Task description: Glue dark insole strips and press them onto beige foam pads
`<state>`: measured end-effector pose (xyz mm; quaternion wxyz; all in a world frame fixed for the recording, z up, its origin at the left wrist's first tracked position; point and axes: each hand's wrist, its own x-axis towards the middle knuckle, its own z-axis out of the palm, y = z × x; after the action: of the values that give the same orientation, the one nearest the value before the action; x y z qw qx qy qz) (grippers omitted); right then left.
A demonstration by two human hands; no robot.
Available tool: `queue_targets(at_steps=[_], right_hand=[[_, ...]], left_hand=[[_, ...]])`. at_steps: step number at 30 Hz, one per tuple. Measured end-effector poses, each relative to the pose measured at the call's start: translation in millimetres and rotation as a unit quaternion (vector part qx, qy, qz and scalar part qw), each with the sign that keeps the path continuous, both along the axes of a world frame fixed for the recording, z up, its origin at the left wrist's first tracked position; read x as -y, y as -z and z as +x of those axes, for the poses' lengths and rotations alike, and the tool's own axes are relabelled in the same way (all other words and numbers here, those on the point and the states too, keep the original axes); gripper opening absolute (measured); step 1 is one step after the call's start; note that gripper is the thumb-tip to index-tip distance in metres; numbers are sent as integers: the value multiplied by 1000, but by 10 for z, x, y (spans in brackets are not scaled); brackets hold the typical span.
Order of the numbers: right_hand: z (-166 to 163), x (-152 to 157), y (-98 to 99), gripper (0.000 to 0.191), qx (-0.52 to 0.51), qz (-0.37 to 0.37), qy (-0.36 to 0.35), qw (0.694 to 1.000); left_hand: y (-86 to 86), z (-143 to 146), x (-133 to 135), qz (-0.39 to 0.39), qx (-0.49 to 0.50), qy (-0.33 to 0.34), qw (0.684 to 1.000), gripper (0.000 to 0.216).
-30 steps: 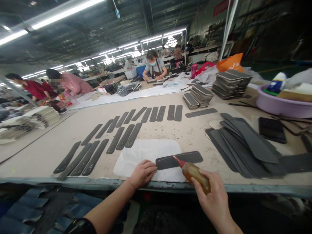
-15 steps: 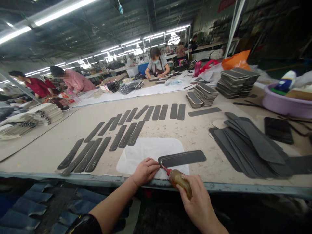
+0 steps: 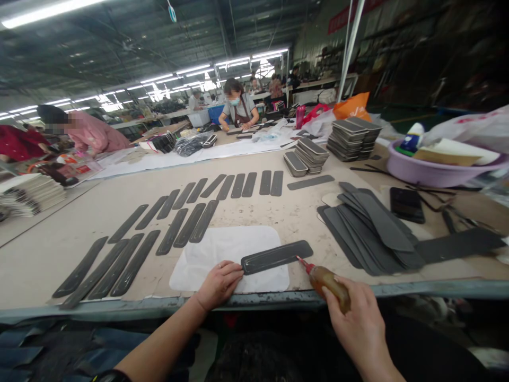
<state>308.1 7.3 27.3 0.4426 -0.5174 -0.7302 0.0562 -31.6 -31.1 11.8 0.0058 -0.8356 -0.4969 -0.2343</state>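
My right hand is wrapped round an amber squeeze bottle with a red nozzle. The nozzle's tip meets the lower edge of a dark grey strip near its right end. A shiny glue-like line runs along the strip's border. At the strip's left end, my left hand has its fingers bent together, the tips on the corner and the thumb mostly hidden. Beneath the strip lies a white sheet. Several similar strips with glossy outlines are laid out to the left and beyond.
A fanned pile of larger dark pieces lies on the right, near a black phone and a purple basin. Stacks of edged pieces stand farther back. Across the table, a person in an apron works with both hands.
My right hand has moved the bottle's nozzle from the strip's left end along its lower edge to near the right end. My left hand stays at the left end. The view has shifted right.
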Motion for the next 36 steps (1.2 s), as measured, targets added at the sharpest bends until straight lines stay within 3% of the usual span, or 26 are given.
queue_targets(at_steps=[6,12,17,27,29,34,36], right_hand=[[-4,-44,25,26,7,21,24,999],[-416,133,49,25,-66,-28,-91,993],[-696,241,106,24,-57,-65,-171,981],[-65,-92,153,28,-14,10,11,1000],[-80,-75,154,28,-16,8,8,1000],[-287,58,131,24,-46,-29,-82,995],[-286,55,115,23,-59,-28,-77,995]], left_hand=[[-7,0,-8,-2,3,5,1000,23],[-34,29,-17,-8,2,0,1000,23],[-42,26,-18,-12,6,8,1000,23],[-15,8,-16,-13,12,4,1000,22],[-3,0,-15,-18,14,4,1000,22],[33,-22,-15,-23,8,0,1000,23],[44,-27,-16,-26,4,-2,1000,23]])
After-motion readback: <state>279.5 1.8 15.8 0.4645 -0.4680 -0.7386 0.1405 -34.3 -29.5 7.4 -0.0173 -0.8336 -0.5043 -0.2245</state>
